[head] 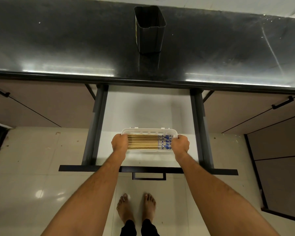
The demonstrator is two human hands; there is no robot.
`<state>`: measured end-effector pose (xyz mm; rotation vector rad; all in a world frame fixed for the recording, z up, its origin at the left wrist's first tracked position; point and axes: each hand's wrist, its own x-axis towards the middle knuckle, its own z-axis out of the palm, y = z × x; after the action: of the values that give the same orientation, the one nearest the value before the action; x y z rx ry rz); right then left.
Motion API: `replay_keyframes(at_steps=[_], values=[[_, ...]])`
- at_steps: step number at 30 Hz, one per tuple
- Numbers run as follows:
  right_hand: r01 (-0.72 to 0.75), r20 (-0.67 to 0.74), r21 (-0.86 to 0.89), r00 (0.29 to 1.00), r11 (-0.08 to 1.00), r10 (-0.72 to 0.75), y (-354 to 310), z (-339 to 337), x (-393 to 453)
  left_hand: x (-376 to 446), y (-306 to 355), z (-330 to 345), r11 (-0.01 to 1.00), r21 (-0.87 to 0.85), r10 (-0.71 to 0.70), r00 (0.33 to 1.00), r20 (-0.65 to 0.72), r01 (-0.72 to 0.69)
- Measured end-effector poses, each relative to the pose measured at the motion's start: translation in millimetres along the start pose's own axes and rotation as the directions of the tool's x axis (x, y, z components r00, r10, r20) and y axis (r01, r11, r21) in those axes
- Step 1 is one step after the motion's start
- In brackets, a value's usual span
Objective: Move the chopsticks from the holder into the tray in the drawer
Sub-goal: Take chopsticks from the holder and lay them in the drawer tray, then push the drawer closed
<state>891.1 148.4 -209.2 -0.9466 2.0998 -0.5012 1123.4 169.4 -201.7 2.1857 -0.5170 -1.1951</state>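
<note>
So the chopsticks (143, 142) are all lying flat side by side in the white tray (149, 131) in the open drawer (143, 108), patterned ends to my right. My left hand (119, 142) and right hand (180, 145) sit at either end, fingers curled down over the tips; whether they're actually gripping, I can't tell from up here. Trick now is nudging both ends evenly so the row stays square. The holder (150, 29) on the desk (58, 40) looks empty.
</note>
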Motion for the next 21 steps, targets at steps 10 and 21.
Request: replay_keyframes(at_steps=[10,21], values=[[0.434,0.065,-0.354,0.895,0.829,-0.441,-11.7,-16.3,-25.1,-38.4,6.7,-10.6,0.617,0.581,0.64,0.768,0.021,-0.53],[0.708,0.089,-0.567,0.56,0.42,-0.824,9.9,-39.2,-106.2,-112.0,-19.1,-24.5,0.186,0.659,0.855,0.45,0.256,-0.729]])
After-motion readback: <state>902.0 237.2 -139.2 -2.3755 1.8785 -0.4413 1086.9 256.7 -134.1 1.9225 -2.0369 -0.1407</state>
